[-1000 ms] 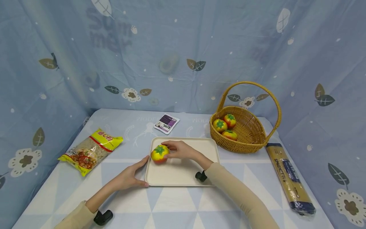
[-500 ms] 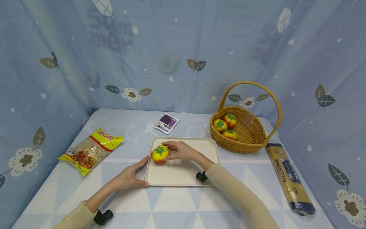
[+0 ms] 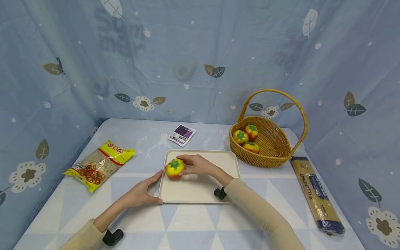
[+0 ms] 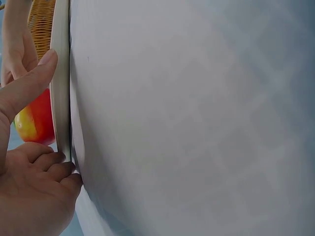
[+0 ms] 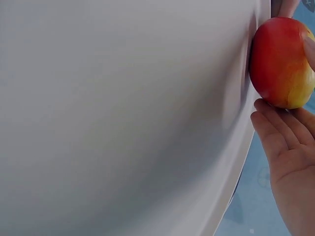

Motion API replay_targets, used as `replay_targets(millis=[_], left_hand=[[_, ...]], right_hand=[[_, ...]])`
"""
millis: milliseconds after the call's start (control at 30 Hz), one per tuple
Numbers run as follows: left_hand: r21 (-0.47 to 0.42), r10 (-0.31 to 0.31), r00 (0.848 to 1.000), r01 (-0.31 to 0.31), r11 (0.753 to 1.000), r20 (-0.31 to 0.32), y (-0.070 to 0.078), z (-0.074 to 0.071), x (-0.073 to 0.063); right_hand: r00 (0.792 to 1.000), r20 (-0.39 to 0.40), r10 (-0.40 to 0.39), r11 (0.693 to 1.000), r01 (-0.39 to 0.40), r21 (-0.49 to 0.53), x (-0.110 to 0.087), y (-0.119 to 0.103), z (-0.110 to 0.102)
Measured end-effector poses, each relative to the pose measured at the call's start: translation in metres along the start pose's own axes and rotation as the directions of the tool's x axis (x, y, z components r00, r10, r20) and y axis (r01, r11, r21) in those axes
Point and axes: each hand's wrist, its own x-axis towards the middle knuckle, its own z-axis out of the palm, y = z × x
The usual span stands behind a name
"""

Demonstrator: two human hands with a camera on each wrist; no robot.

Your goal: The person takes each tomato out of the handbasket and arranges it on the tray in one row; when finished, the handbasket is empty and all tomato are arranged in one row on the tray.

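Observation:
A yellow-and-red persimmon (image 3: 174, 168) with a green leafy top sits at the left end of a cream tray (image 3: 200, 194). My right hand (image 3: 197, 164) holds it from the right, thumb on the near side and fingers at the far side. In the right wrist view the persimmon's red side (image 5: 278, 59) shows between thumb and fingertips, low over the tray. My left hand (image 3: 142, 193) rests at the tray's left edge, thumb by the near corner and fingers stretched along the side. The left wrist view shows its fingertips (image 4: 56, 158) right at the tray's rim.
A wicker basket (image 3: 260, 160) with a tall handle holds several persimmons, back right. A spaghetti pack (image 3: 317, 194) lies along the right edge. On the left is a yellow-ended food bag (image 3: 100, 165); a small purple-and-white packet (image 3: 182, 135) lies behind the tray.

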Motion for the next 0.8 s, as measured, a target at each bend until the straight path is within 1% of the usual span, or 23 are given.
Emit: replay_targets(millis=[133,300,467,633,733,800], left_hand=[[-0.003,-0.014,1.000,0.014,1.000,0.000,0.000,0.000,0.000],[-0.004,-0.025,1.000,0.025,1.000,-0.005,-0.001,0.001,0.001],[-0.010,-0.024,1.000,0.024,1.000,-0.004,-0.001,0.002,0.001],[0.000,-0.002,1.000,0.002,1.000,-0.009,0.000,0.001,-0.001],[0.001,0.004,1.000,-0.004,1.000,-0.009,0.000,0.001,-0.001],[0.001,0.002,1.000,-0.002,1.000,-0.010,0.000,0.001,0.000]], right_hand=[[1.000,0.005,0.003,1.000,-0.003,0.005,-0.001,-0.001,-0.001],[1.000,-0.006,0.013,1.000,-0.013,-0.026,-0.009,-0.004,-0.006],[0.999,-0.038,0.034,0.996,-0.037,-0.078,-0.024,-0.006,-0.015],[0.996,-0.073,0.054,0.989,-0.063,-0.130,-0.040,-0.007,-0.023],[0.993,-0.105,0.055,0.988,-0.069,-0.135,-0.049,-0.007,-0.028],[0.991,-0.125,0.047,0.992,-0.061,-0.112,-0.055,-0.007,-0.030]])
